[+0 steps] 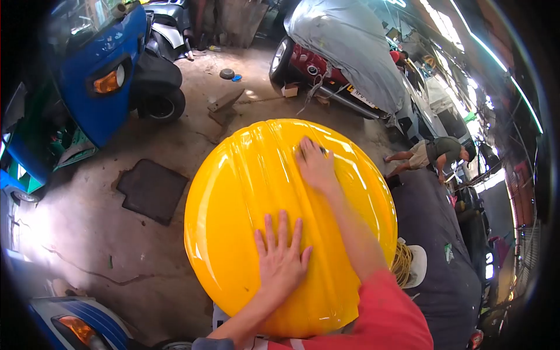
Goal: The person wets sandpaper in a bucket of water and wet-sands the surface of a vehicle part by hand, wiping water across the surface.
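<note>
Some open floor [146, 256] flanks the yellow panel [224, 204], left grip [282, 261] spread flat, right grip [316, 168] near the far edge [280, 122], hold unclear.

on the red car [302, 58] i make out "np" on the number plate [363, 97]; its other characters blur.

Head-level view, forward and down, close above the yellow panel [268, 189].

Left hand [283, 262]: palm down, fingers spread. Right arm [356, 233]: reaching farther forward; right hand [315, 168] partly blurred.
</note>
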A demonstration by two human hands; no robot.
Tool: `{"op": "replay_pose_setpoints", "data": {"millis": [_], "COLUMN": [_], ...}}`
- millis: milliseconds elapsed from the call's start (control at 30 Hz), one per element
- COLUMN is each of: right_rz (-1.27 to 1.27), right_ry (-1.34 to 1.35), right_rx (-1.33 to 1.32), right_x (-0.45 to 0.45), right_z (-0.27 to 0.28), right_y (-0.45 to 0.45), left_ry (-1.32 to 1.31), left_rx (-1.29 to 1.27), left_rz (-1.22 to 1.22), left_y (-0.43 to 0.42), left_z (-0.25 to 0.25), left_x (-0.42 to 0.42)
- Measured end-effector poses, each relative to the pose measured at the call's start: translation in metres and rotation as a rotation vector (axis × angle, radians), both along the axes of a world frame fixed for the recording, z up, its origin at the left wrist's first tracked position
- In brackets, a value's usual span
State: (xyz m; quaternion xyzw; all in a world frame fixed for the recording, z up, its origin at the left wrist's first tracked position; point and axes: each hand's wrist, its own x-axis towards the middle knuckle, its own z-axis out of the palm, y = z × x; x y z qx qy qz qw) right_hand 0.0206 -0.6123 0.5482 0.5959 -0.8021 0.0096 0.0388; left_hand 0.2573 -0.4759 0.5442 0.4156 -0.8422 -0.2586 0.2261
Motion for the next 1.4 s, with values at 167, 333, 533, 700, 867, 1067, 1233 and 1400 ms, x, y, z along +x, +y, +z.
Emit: {"op": "replay_pose_setpoints", "data": {"millis": [167, 333, 533, 700, 867, 1067, 1233, 1400], "right_rz": [-0.088, 0.075, 0.071, 0.010, 0.352, 0.310, 0.144, 0.236], "right_ry": [-0.103, -0.004, -0.049, -0.238, -0.175, -0.112, -0.213, -0.197], "right_rx": [0.051, -0.004, -0.008, 0.201, 0.020, 0.021, 0.225, 0.083], "right_x": [-0.018, 0.031, 0.004, -0.015, -0.008, -0.002, -0.010, 0.015], "right_z": [-0.002, 0.001, 0.002, 0.022, 0.010, 0.015, 0.009, 0.023], "right_y": [-0.093, 0.090, 0.024, -0.106, 0.041, 0.049, -0.109, 0.032], "left_ry": [0.011, -0.024, -0.020, -0.015, -0.036, -0.043, -0.035, -0.071], "left_rx": [0.041, -0.001, -0.010, -0.013, -0.014, -0.020, 0.004, -0.023], "left_rz": [-0.017, -0.018, -0.017, 0.003, -0.015, -0.016, 0.003, -0.037], "left_y": [0.001, 0.002, 0.001, 0.000, 0.001, -0.001, -0.002, 0.000], "left_z": [0.005, 0.007, 0.004, 0.006, 0.011, 0.010, 0.012, 0.015], "left_x": [0.003, -0.001, 0.002, -0.001, 0.001, 0.001, 0.000, 0.001]}}
